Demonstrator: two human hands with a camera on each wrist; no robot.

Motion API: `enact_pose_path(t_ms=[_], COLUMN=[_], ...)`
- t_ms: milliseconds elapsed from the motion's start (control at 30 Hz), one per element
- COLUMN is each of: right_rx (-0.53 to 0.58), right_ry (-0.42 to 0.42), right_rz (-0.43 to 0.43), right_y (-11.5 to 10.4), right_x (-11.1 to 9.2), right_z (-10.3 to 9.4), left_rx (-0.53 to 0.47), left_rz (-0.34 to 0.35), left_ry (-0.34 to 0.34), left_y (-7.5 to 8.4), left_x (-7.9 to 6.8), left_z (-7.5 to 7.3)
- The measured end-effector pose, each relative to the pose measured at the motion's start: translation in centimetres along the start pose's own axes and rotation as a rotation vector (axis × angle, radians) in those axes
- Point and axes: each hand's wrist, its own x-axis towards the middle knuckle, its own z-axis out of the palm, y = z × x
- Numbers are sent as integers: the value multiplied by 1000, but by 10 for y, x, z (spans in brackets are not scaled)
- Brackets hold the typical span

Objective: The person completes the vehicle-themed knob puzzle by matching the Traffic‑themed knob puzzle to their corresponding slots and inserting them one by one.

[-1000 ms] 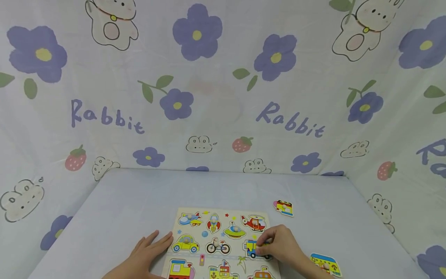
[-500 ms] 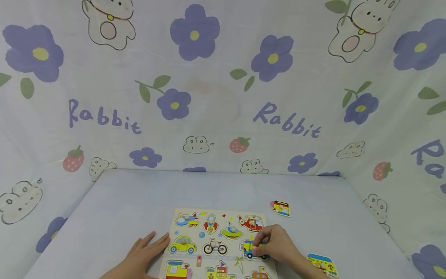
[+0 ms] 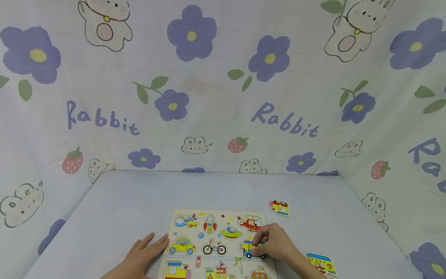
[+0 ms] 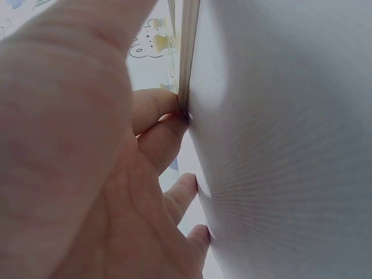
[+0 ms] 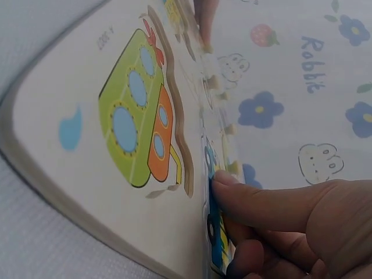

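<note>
A wooden peg-puzzle board (image 3: 203, 213) with vehicle pictures lies at the table's near edge. My right hand (image 3: 275, 242) pinches a blue and yellow bus puzzle piece (image 3: 246, 248) at the board's right side; its knob is hidden by the fingers. In the right wrist view, thumb and fingers close in on the bus piece (image 5: 212, 232), which lies at or in its place; I cannot tell how flush it sits. My left hand (image 3: 143, 255) has spread fingers, their tips touching the board's left edge (image 4: 187, 58).
A loose train piece (image 3: 280, 208) lies beyond the board's right corner, and a loose yellow and blue piece (image 3: 320, 263) lies right of my right wrist. Several knobbed pieces, including a car (image 3: 182, 245) and a bicycle (image 3: 214, 247), sit in the board. Patterned cloth walls surround the table.
The head view has shifted slightly, so the whole scene appears a little further left. My right hand stays at the bus piece, and my left hand keeps touching the board's edge.
</note>
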Motion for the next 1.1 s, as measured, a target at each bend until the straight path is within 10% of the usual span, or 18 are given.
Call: enact_pose_path(t_ms=[1100], right_rx=[-6], right_ry=[-2], right_rz=[41], right_y=[-2], right_x=[0], right_z=[-1], left_rx=[5], left_rz=[21], left_ry=[-5], left_y=[3], left_x=[-3], left_z=[-4])
